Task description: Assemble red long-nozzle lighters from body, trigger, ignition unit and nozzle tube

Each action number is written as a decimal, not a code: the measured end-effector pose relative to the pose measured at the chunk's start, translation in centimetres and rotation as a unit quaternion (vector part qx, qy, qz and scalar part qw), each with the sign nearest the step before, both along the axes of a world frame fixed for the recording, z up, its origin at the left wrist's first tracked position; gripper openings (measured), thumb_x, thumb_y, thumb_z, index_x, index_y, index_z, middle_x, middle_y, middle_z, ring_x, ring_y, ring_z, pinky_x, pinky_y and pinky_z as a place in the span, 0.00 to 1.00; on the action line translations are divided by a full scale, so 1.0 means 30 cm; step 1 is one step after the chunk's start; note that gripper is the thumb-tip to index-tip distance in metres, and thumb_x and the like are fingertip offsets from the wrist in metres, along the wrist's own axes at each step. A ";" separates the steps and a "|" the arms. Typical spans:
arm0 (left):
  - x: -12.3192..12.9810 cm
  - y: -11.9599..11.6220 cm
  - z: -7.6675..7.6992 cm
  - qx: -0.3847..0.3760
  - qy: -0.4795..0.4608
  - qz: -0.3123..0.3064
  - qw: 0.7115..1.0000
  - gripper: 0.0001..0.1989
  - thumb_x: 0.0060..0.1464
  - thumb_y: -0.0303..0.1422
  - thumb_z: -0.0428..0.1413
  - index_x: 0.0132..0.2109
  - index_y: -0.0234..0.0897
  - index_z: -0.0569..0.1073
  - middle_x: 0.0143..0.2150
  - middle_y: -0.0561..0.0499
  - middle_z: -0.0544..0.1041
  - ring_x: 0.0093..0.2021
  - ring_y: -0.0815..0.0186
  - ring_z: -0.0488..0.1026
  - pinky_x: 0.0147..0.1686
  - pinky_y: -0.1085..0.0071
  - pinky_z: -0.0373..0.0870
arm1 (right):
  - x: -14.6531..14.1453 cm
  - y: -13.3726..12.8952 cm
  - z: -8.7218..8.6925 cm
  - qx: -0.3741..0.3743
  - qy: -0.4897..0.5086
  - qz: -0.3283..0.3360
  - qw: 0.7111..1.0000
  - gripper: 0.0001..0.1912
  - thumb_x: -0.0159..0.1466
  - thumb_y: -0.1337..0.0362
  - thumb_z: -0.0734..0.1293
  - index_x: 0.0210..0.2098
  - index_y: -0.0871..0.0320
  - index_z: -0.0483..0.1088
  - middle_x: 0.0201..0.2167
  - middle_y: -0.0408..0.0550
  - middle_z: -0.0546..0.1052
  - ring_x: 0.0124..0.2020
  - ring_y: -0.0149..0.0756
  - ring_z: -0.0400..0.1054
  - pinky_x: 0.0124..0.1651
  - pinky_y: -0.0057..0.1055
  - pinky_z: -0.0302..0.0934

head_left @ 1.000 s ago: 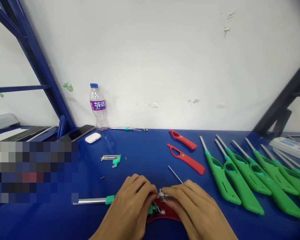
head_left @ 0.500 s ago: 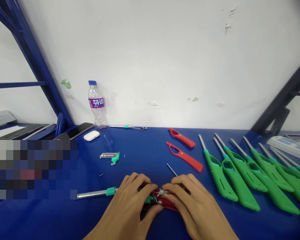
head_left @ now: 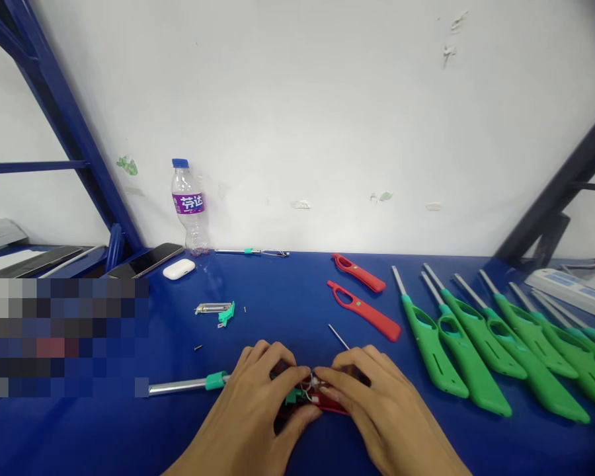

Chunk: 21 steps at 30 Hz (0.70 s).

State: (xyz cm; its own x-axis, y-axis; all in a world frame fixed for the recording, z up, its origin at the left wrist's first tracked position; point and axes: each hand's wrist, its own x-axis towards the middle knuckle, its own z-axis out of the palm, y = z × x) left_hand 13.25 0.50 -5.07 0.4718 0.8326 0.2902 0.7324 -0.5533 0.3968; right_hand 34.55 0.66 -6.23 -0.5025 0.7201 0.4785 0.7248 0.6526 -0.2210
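The partly assembled red lighter (head_left: 333, 403) lies on the blue tabletop (head_left: 277, 291), directly below the two hands, with its interior exposed. The index fingertips of the left hand (head_left: 258, 410) and right hand (head_left: 381, 403) have moved closer together above it and now nearly meet at the small metal fitting (head_left: 316, 382). This concentrates the handwork at the fitting; its seating cannot be verified. The left index finger and thumb are partly spread, the index tip beside the fitting and the thumb tip near the housing edge; whether they grip cannot be told. The right thumb and index finger are nearly closed, apparently pinching the fitting. White wire (head_left: 307, 395) and a green internal part (head_left: 292, 396) lie between the hands. The metal tube (head_left: 178, 387) with its teal collar (head_left: 215, 381) extends to the left. Beyond the right fingers lies a thin metal rod (head_left: 338, 336). Farther out, a loose screw (head_left: 198, 348) and a clear tank with a teal bracket (head_left: 214, 307) lie to the left, two red housing pieces (head_left: 371, 318) lie beyond the rod, and a row of green lighters (head_left: 434, 350) lies to the right.
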 end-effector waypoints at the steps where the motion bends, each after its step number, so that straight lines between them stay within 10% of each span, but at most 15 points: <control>1: 0.001 0.001 0.001 0.001 -0.002 0.002 1.000 0.12 0.60 0.30 0.58 0.51 0.44 0.74 0.45 0.50 0.72 0.44 0.59 0.70 0.53 0.49 0.67 | 0.000 0.001 0.000 0.002 -0.002 -0.001 1.000 0.16 0.70 0.69 0.59 0.53 0.50 0.73 0.41 0.49 0.76 0.37 0.39 0.68 0.38 0.34 0.64; 21: 0.002 0.001 -0.004 -0.010 -0.020 0.004 1.000 0.13 0.59 0.30 0.59 0.51 0.46 0.73 0.45 0.51 0.74 0.45 0.58 0.72 0.57 0.42 0.65 | 0.000 0.001 0.012 0.019 -0.023 0.000 1.000 0.20 0.67 0.73 0.59 0.52 0.50 0.74 0.40 0.47 0.77 0.37 0.37 0.70 0.39 0.33 0.65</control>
